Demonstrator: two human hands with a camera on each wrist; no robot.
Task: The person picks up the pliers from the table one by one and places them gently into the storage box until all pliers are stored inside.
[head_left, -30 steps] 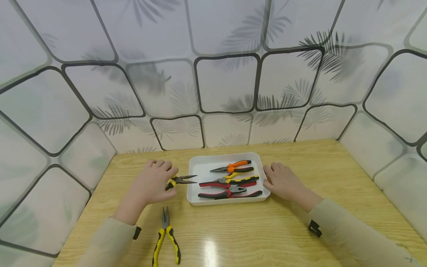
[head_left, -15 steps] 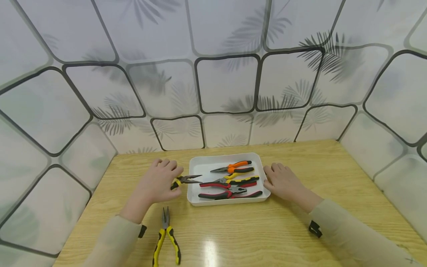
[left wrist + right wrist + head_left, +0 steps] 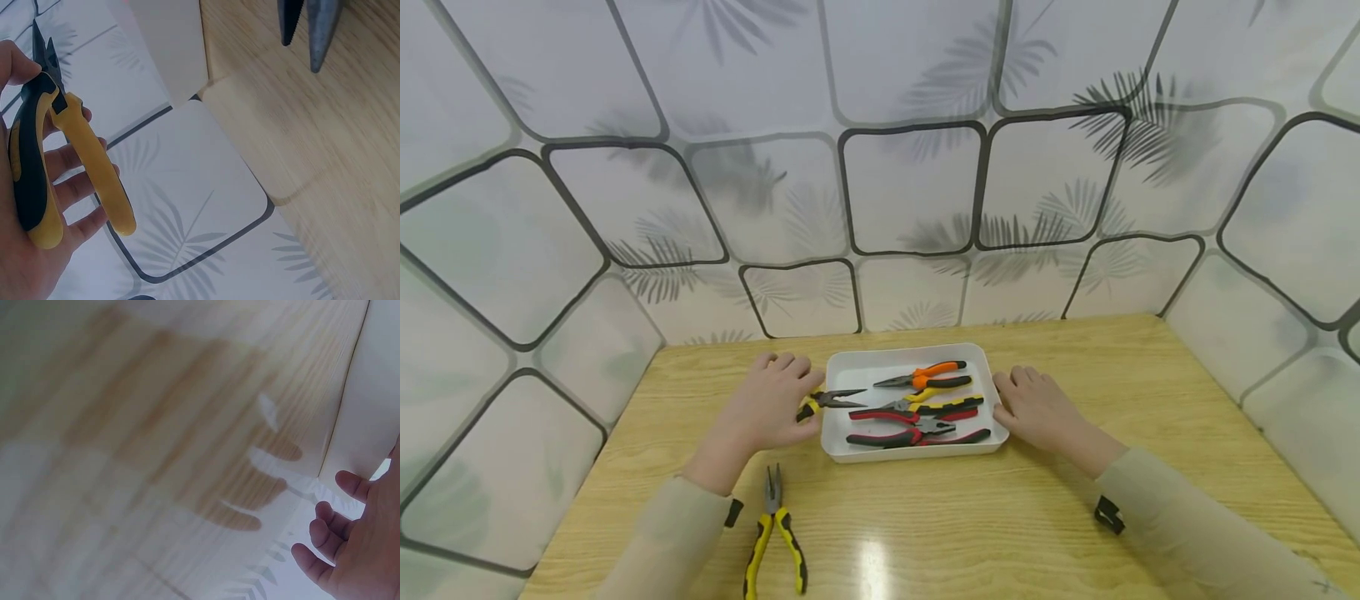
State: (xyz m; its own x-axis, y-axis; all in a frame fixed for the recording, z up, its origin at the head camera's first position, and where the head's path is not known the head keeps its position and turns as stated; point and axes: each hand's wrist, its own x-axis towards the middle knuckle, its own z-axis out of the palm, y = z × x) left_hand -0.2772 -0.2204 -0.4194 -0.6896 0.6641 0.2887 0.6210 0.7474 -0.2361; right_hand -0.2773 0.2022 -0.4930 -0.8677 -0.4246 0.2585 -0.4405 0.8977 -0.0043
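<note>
My left hand (image 3: 775, 404) holds needle-nose pliers (image 3: 829, 399) with yellow-and-black handles. Their slightly parted tips point right, over the left edge of the white tray (image 3: 844, 372). In the left wrist view the fingers and thumb wrap around the pliers (image 3: 100, 169) from behind. At the tray's right end my right hand (image 3: 1041, 408) rests with relaxed fingers, the thumb right at the wall. Inside the tray lie orange-and-black pliers (image 3: 921, 380), yellow-and-black pliers (image 3: 936, 407) and red-and-black pliers (image 3: 895, 438), partly overlapping.
Another yellow-handled pair of needle-nose pliers (image 3: 772, 497) lies spread on the wooden table (image 3: 970, 525), below the left hand, tips facing away. A patterned curtain (image 3: 910, 192) rises behind the table and along both sides.
My left hand has moved right with the pliers, whose tips now reach over the tray's left part. The right hand and the tray hold still.
</note>
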